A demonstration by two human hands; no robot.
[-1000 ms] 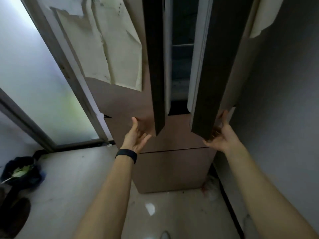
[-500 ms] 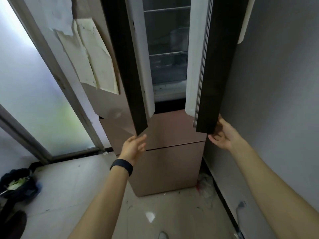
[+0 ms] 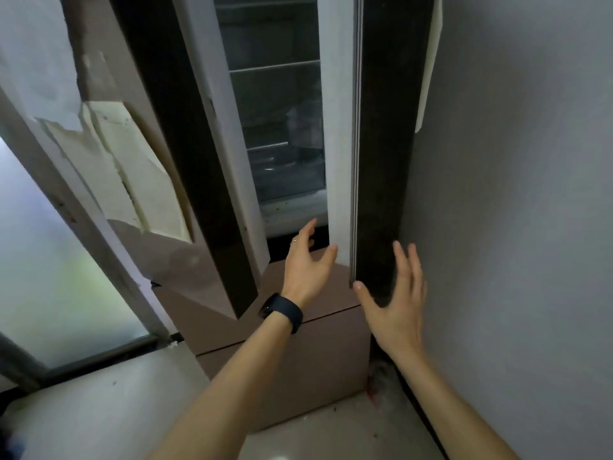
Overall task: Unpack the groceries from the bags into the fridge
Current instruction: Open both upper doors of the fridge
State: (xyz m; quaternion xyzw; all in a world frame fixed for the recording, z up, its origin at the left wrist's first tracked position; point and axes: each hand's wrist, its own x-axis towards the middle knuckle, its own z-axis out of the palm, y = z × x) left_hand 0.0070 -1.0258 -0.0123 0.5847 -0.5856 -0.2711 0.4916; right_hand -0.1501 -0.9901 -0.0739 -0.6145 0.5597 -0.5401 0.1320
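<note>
Both fridge doors stand open; left hand spread, empty, between them; right hand spread, seemingly touching right door bottom corner.

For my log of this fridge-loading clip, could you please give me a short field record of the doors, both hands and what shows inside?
left door: open, dark edge toward the camera, peeling film on its front
right door: open, close to the grey wall
left hand: fingers relaxed, holds nothing, between the doors; dark wristband
right hand: fingers spread at the right door's lower corner, apparently touching it
interior: shelves and a clear drawer; contents too dim to tell
groceries, bags: none in view
</note>
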